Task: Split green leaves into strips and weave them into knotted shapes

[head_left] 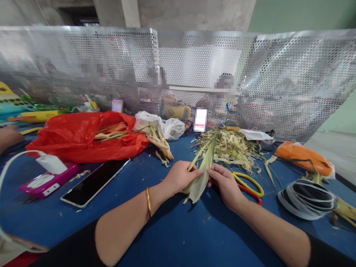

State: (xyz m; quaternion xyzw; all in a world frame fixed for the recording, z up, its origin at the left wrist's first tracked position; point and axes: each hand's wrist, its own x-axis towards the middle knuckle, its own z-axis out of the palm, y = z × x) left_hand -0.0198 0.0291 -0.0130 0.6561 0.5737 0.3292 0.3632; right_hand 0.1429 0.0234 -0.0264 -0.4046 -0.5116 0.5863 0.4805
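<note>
Although the husk (pixel 199 187) hides its fingertips, the left hand (pixel 181 177) seemingly grips it.

Soft, even light; faint shadows on the blue table (pixel 167 237); stretched edges

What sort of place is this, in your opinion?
Probably a workshop: a perforated metal screen stands along a blue table bearing a heap of husk strips and a red bag of husks.

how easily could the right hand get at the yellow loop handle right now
Likely yes: the yellow loop handle lies beside the right hand, its outer end uncovered, though that hand is busy with the husk.
</note>
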